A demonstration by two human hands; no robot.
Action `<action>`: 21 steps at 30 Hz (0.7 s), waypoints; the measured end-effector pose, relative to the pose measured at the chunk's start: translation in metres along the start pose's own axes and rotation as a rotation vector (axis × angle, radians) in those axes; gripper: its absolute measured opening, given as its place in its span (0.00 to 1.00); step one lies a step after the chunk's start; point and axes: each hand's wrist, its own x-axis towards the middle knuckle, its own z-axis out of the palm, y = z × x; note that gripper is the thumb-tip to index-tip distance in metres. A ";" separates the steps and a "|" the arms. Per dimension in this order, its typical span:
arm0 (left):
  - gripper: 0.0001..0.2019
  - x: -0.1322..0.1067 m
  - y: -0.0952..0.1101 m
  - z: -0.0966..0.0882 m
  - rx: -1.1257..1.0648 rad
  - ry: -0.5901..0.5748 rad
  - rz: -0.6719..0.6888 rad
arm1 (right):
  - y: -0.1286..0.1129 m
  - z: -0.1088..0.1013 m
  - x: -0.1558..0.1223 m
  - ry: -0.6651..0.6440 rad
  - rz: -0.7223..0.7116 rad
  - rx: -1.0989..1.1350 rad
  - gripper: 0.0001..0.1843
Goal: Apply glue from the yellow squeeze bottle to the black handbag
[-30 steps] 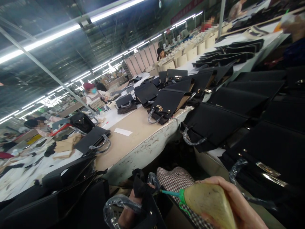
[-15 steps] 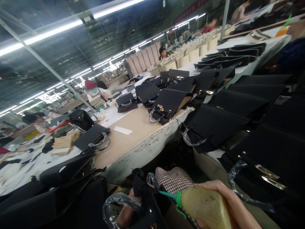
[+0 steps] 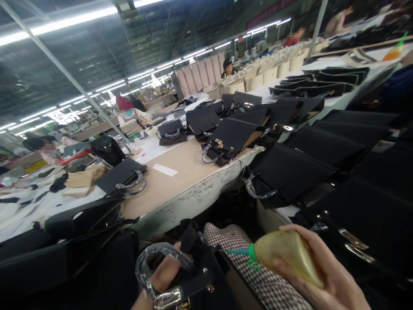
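Note:
My right hand (image 3: 334, 273) wraps round a yellowish squeeze bottle (image 3: 284, 254) with a green collar and a thin teal nozzle. It lies nearly level, its nozzle tip pointing left at the edge of a black handbag (image 3: 222, 275) in my lap. Whether the tip touches the bag is hard to see. Through the bag's plastic-wrapped handle (image 3: 142, 267) reaches my left hand (image 3: 166, 271), closed on the bag's upper part near a dark fabric flap (image 3: 190, 237); its fingertips are hidden. Gold-coloured clasps show on the bag's front.
Black handbags (image 3: 290, 172) lie in rows on the right, and more (image 3: 84, 219) are stacked at left. Ahead stands a worktable (image 3: 180, 185) with a white strip (image 3: 165, 169) and further bags. A checked cloth (image 3: 226, 239) covers my lap. Several people work farther back.
The bottle has shifted slightly right and levelled out. The handbag has come further into view, showing more of its clasps and front, and my left hand shows more clearly through the handle.

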 end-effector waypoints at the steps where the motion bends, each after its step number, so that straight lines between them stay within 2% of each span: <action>1: 0.25 0.000 0.006 -0.002 -0.013 -0.016 -0.001 | -0.004 -0.006 0.006 -0.007 0.037 -0.001 0.29; 4: 0.22 0.007 0.014 -0.008 -0.027 -0.054 -0.023 | -0.008 -0.024 0.023 -0.085 0.083 -0.059 0.30; 7: 0.17 0.020 0.008 -0.011 -0.051 -0.076 -0.092 | 0.000 -0.030 0.037 -0.223 0.085 -0.095 0.32; 11: 0.12 0.033 -0.004 -0.005 -0.076 -0.085 -0.106 | 0.016 -0.021 0.045 -0.329 0.069 -0.078 0.34; 14: 0.13 0.036 -0.010 0.000 -0.064 -0.077 -0.097 | 0.024 -0.012 0.049 -0.384 0.048 -0.083 0.34; 18: 0.15 0.041 -0.018 0.004 -0.045 -0.084 -0.086 | 0.029 -0.002 0.059 -0.379 -0.022 -0.123 0.33; 21: 0.11 0.047 -0.023 0.007 -0.024 -0.067 -0.081 | 0.030 0.003 0.068 -0.366 -0.100 -0.142 0.30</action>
